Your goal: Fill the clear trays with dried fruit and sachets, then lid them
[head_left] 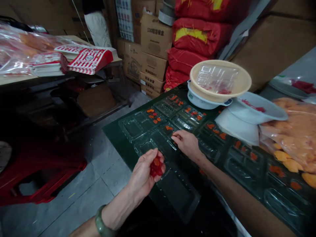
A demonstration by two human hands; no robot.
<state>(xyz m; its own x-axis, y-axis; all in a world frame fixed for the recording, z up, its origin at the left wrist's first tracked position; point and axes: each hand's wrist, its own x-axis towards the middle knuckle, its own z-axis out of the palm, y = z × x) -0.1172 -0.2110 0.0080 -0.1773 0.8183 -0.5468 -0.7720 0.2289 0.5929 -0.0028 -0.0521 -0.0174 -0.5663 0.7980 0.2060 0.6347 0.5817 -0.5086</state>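
My left hand [145, 171], with a green bangle at the wrist, is closed around a small heap of glossy red and orange pieces [156, 167], cupped in the curled fingers. Their exact kind is unclear. My right hand [185, 141] has its fingers pinched together just above a clear plastic tray [160, 140]. Whatever those fingertips hold is hidden. A few orange pieces [169, 127] lie in that tray's far compartment. Nearer me is another clear tray [179, 194]. Similar trays, such as one at the left edge [133, 126], carry orange and red pieces.
Several clear trays cover the dark green table [116, 138]. At its back stand a cream basin [244, 79] and a pale blue basin [269, 115]. A bag of orange pieces [293, 131] lies right. A red stool [61, 174] and a person [97, 28] are left.
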